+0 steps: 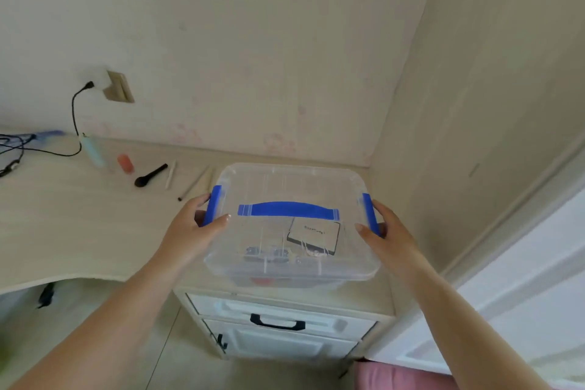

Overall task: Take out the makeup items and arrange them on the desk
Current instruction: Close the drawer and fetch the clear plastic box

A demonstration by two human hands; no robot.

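Box (294, 225), clear plastic, lid on, sits between both hands at the desk's (79, 218) right end, above the drawers (278, 323). Left hand (193, 228) grips the left blue latch (212, 204): thumb lies on the lid edge, fingers curl round the latch's outer side. Right hand (387, 237) does the same on the right latch (369, 214): thumb on the lid, fingers wrapped behind. Both hands closed on latches, box base looks to be resting on the desk.

Blue handle (288, 210) lies flat on the lid, running left-right, spanning most of the gap between the two thumbs. Box's long axis also left-right, parallel to the back wall. Inside, nearer the right thumb: a flat white case with dark edge (315, 236), slightly skewed. Smaller items nearer the front wall, blurred, cannot tell what.

Beyond the left fingers, in a loose row on the desk: two pale pencils (196, 182), a thin white stick (171, 174), black brush (151, 175) with its head toward the front-left, orange tube (126, 163), pale green tube (93, 149). All lie roughly front-back, angled.

Desk is light wood, curved front edge. Black cable (74, 111) runs to a wall socket (118, 87). Floral wallpaper, corner just behind the right hand.
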